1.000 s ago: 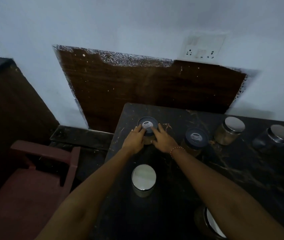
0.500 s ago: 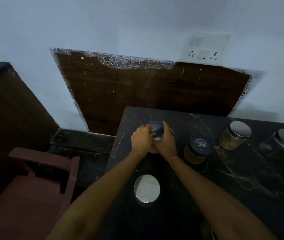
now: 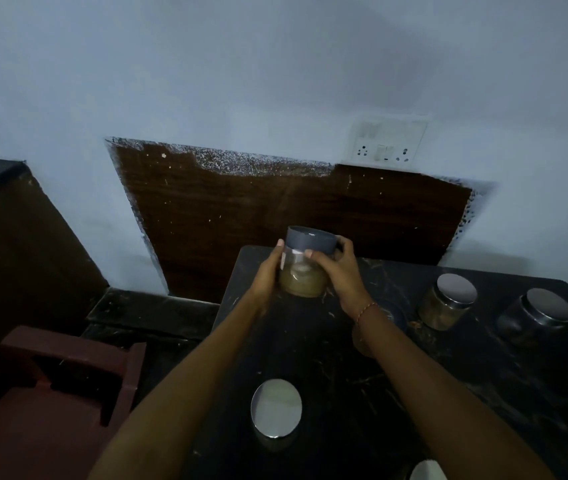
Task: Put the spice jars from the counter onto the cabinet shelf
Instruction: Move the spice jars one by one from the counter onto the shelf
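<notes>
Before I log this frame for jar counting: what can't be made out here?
- Cabinet shelf: not in the head view.
- Jar behind the right forearm: mostly hidden.
- Bottom-edge jar: cut off.
- Label on the held jar: blurred, part-covered by the right hand.
- Dark jar's contents: too dim.

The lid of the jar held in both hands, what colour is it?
The lid is dark grey-blue, best seen in the head view.

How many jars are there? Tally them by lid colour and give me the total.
Dark grey lids: 2, the held jar and the half-hidden jar behind the right wrist.
Silver lids: 4, the near jar, the middle jar, the far-right jar and the cut-off jar at the bottom edge.
Total: 6 jars.
</notes>
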